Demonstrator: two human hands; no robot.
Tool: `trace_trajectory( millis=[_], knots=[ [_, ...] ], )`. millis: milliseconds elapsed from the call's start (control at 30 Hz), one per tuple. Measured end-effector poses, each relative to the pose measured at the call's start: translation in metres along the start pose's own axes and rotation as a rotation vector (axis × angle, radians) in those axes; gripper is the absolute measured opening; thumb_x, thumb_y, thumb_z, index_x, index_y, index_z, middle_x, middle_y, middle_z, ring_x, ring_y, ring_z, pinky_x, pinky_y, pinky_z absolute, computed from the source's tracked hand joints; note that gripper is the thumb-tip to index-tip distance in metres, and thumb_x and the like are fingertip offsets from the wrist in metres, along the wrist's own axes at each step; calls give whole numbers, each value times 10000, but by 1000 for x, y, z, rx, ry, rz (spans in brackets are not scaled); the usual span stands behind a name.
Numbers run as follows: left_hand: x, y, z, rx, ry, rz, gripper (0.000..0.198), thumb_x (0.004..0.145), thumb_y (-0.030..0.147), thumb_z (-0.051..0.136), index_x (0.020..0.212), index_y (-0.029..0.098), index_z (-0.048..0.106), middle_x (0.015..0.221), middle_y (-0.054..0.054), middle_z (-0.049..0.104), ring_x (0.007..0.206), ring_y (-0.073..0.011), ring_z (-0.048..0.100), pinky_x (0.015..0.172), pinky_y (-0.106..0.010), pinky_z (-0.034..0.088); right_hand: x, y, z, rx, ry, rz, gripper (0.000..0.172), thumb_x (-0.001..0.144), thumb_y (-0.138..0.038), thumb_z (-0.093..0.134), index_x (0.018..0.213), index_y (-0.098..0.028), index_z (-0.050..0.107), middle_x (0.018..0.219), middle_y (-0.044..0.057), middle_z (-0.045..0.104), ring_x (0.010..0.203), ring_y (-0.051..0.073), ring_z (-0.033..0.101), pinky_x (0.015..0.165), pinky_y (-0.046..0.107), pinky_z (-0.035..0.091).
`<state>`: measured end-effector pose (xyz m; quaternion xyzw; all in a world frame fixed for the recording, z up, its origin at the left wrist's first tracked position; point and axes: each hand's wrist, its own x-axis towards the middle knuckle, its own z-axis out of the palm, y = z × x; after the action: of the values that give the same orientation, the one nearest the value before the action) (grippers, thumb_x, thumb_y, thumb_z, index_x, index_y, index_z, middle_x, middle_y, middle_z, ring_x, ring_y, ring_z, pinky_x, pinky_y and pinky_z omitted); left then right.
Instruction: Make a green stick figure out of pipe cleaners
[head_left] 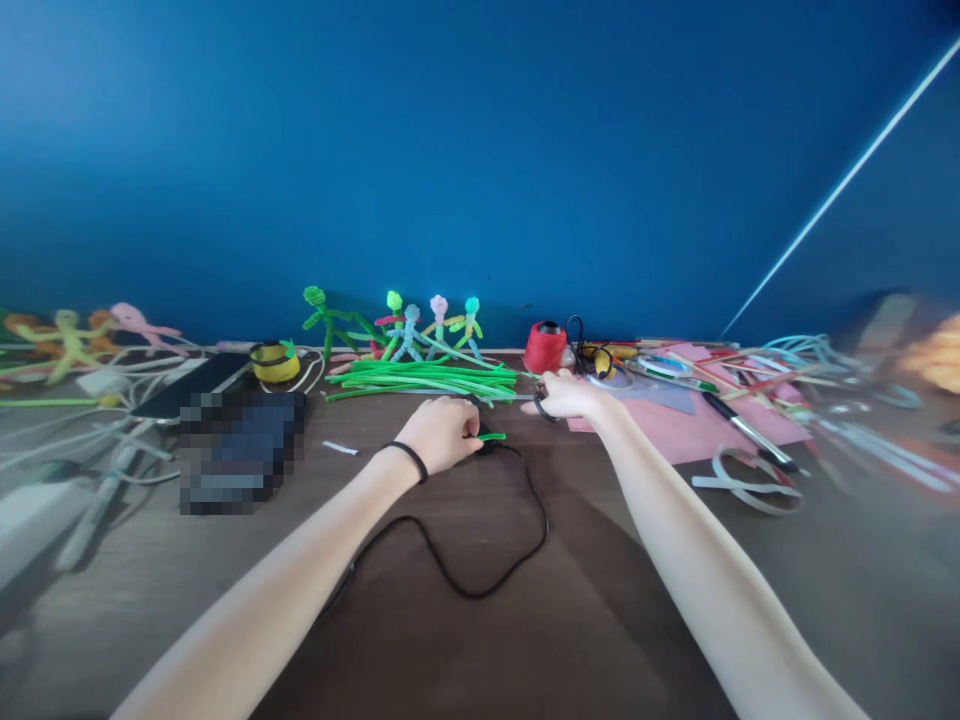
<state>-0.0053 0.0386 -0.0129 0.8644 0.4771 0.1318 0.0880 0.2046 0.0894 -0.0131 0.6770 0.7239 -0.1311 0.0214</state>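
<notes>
My left hand [444, 432], with a black band at its wrist, is closed in a pinch. From its fingertips a short piece of green pipe cleaner [493, 437] sticks out to the right. Beside those fingers lies a dark object, mostly hidden, with a black cable [541, 540] running from it. My right hand [564, 396] is closed on scissors [544, 408]; a dark handle loop shows at the fingers and the blades point left. Just behind both hands rests a pile of green pipe cleaners [420, 380].
Pipe-cleaner figures [411, 335] stand along the blue wall [480, 150]. At left are a phone [244, 450], yellow ribbon roll [274, 365] and white cables. Red thread [545, 347], pink paper [660, 425], a black marker [750, 432] and coiled strip [757, 485] lie right.
</notes>
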Motion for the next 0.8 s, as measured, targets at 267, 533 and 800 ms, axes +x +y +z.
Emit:
trace_trajectory(
  millis=[267,533,800],
  knots=[
    [-9,1,3,-188,-85,-168,112,666,275,541,616,207,614,601,-11,622,596,-159,538,566,-247,337,-3,-2,1,-107,-99,-2,671,554,-573,599,1086,-172,523,1118,164,484,961,286,527,701,328,432],
    [-17,-12,-18,-681,-240,-114,236,667,335,541,548,171,663,712,-42,694,776,-178,587,721,-230,378,-14,-6,-12,-132,-143,-37,779,546,-380,663,1249,-167,402,1253,161,419,1103,310,434,789,348,409],
    [-17,-17,-19,-730,-354,-116,223,710,284,504,696,162,690,773,-49,701,754,-147,562,627,-215,355,-38,-41,-23,469,-136,-479,315,794,-413,423,848,-157,598,901,83,642,797,172,601,640,252,443]
  ],
)
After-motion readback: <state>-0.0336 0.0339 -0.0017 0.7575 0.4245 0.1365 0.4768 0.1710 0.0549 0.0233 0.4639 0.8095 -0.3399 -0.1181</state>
